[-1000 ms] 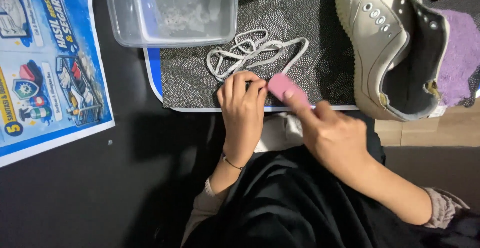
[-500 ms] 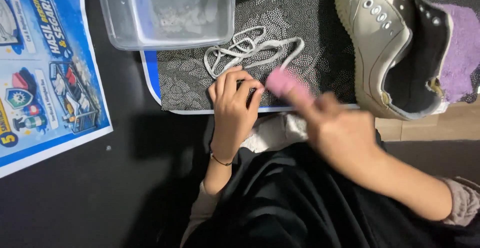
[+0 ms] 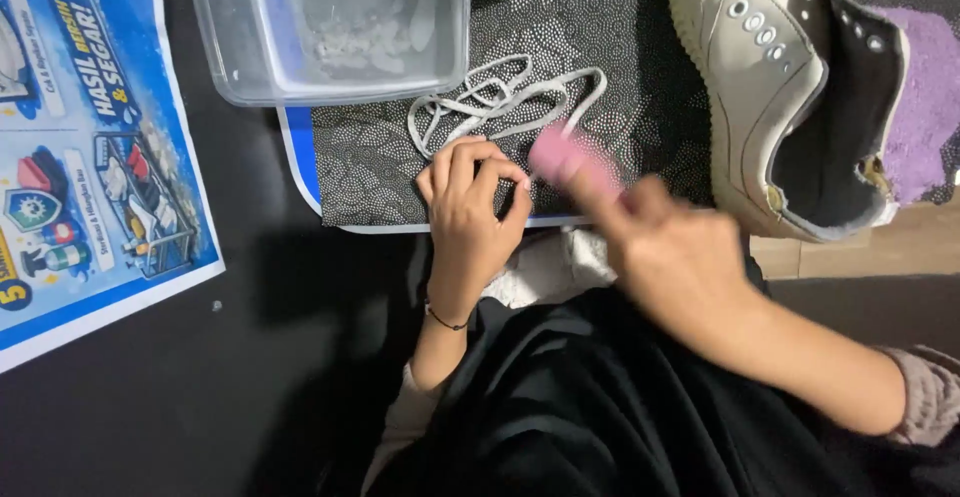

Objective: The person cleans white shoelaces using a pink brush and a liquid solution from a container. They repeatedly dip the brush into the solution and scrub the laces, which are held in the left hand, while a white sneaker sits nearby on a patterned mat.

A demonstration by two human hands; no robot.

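The cream sneaker (image 3: 770,87) lies at 2 o'clock on the patterned mat (image 3: 380,157). Judged step: scrubbing the white shoelace (image 3: 500,102) at 12 o'clock. The right hand (image 3: 680,257), blurred, grips a pink brush (image 3: 560,157); left hand (image 3: 470,207) fingers pinch the lace, which needs holding taut.

White shoelace (image 3: 505,97) loosely tangled on dotted black mat; small pink brush (image 3: 565,160), blurred, just beside it.

Clear glossy plastic tub (image 3: 330,27); woven cloth shoelace (image 3: 500,102); blurred pink block (image 3: 565,162), perhaps rubber.
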